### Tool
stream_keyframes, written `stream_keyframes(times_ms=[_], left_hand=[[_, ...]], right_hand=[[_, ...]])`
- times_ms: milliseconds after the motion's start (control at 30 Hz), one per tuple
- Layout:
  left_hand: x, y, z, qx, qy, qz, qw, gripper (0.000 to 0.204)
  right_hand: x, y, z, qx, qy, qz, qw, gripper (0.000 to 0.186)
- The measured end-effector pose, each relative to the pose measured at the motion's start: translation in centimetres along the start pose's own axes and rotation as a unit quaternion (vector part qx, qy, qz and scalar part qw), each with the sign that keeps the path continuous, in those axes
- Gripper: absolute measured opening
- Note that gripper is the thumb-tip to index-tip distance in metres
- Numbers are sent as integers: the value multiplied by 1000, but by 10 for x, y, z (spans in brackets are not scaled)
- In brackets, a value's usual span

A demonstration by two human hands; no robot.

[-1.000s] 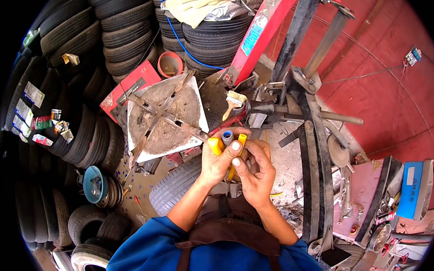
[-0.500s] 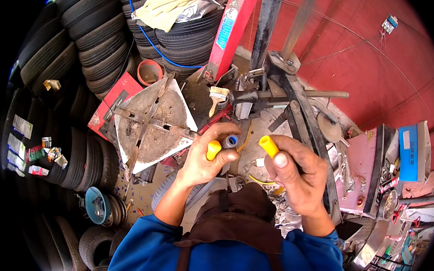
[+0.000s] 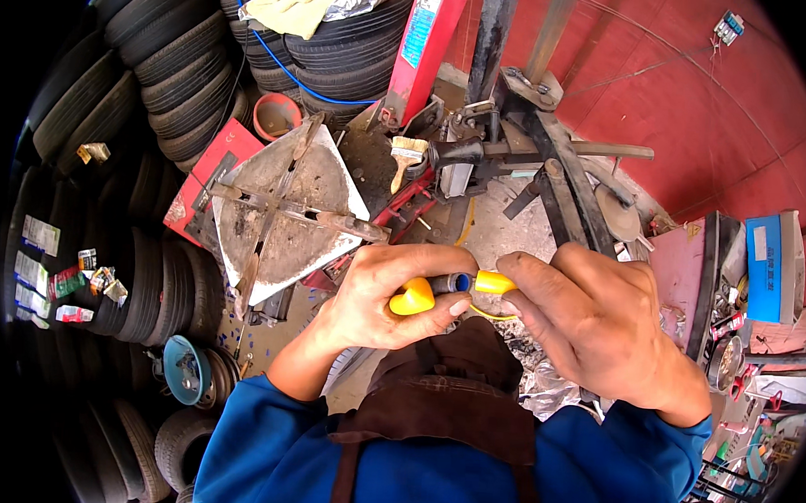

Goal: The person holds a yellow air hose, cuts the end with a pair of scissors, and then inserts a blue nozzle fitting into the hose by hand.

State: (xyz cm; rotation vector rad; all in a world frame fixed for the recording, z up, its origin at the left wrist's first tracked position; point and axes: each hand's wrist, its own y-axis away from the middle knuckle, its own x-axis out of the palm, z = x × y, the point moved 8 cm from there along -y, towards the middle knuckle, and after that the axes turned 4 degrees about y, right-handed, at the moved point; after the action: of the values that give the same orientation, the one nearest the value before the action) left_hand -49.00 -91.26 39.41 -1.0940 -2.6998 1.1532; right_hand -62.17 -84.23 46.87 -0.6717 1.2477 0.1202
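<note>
Stacked tyres point(image 3: 158, 88) are seen along the left and top, bent by the fisheye rim and cut off into black at the edge. The square turntable point(image 3: 283, 210) of a tyre machine is seen left of centre, with the dark metal arm point(image 3: 550, 168) right of it; the red wall point(image 3: 698, 94) fills the upper right. Blue sleeves point(image 3: 268, 452) and a brown apron are cut off by the lower edge. The left hand point(image 3: 392, 296) is clenched around a small yellow tool point(image 3: 413, 299), most of which is hidden by the fingers; only a rounded yellow end and a blue collar are visible. The right hand point(image 3: 597, 327) is closed on a yellow cap point(image 3: 493, 281) at the fingertips, touching or just beside the blue collar; which cannot be told. The tool is held mid-frame, above the apron. A paintbrush point(image 3: 405, 157) lies by the machine. Half a second earlier the two yellow parts were held apart; now they have been brought together.
</note>
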Motion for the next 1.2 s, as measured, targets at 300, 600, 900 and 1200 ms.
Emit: stream_keyframes(times_ms=[300, 600, 900, 1200], left_hand=[[10, -2, -7, -10, -40, 31, 999, 34], [25, -9, -7, -27, -63, 65, 996, 34], [36, -12, -8, -25, -69, 62, 995, 33], [42, -12, 4, -57, -45, 72, 995, 35]], right_hand=[[8, 5, 2, -88, 45, 13, 995, 43], [7, 14, 9, -229, 208, -2, 951, 32], [5, 15, -4, -218, 145, 22, 965, 28], [5, 18, -18, -181, 134, 42, 973, 27]])
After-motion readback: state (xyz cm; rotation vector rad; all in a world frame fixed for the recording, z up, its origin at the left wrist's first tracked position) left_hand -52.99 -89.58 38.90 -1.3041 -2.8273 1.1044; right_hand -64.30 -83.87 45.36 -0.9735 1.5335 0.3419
